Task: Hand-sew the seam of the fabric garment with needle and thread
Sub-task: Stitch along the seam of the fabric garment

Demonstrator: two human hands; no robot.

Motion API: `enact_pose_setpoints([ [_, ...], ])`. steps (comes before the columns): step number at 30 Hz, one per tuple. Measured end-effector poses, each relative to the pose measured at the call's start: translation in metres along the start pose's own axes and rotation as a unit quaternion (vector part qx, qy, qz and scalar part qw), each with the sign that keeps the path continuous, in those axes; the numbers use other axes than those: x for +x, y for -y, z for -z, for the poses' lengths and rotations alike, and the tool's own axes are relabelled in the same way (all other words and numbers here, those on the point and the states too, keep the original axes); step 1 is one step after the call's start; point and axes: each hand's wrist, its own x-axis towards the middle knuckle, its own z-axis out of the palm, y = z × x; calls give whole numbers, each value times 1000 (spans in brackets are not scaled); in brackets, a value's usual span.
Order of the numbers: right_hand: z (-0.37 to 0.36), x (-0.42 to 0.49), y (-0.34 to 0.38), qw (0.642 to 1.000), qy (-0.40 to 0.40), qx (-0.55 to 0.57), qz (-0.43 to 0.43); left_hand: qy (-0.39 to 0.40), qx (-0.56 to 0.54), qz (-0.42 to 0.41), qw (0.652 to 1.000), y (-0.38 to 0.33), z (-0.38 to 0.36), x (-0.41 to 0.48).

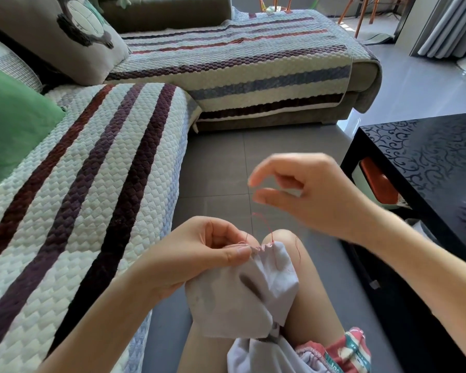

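A pale lilac fabric garment (242,297) hangs over my bare knee (283,238). My left hand (199,254) pinches its gathered seam edge (261,248) between thumb and forefinger. A thin red thread (264,224) rises from the seam in a slack loop toward my right hand (312,195). That hand hovers blurred above the fabric, its thumb and forefinger apart with nothing visible between them and its other fingers curled toward the palm. No needle can be made out.
A sofa with a striped quilted cover (97,184) runs along my left and across the back. A green cushion (8,125) lies on it. A glossy black table (425,162) stands close on the right. Grey tiled floor (215,168) lies between them.
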Motion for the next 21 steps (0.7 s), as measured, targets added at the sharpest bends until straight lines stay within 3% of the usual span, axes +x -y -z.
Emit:
enact_pose_setpoints([
  [5,15,61,-32,985,41,106,-131,-62,37,21,997,9,18,11],
  [10,25,97,-75,954,-39,150,-257,-152,55,-18,987,12,34,32],
  [15,26,101,-79,929,-108,233,-266,-190,84,-73,976,9,41,50],
  [21,66,109,-60,903,-183,309,-235,-153,119,-78,978,0,46,84],
])
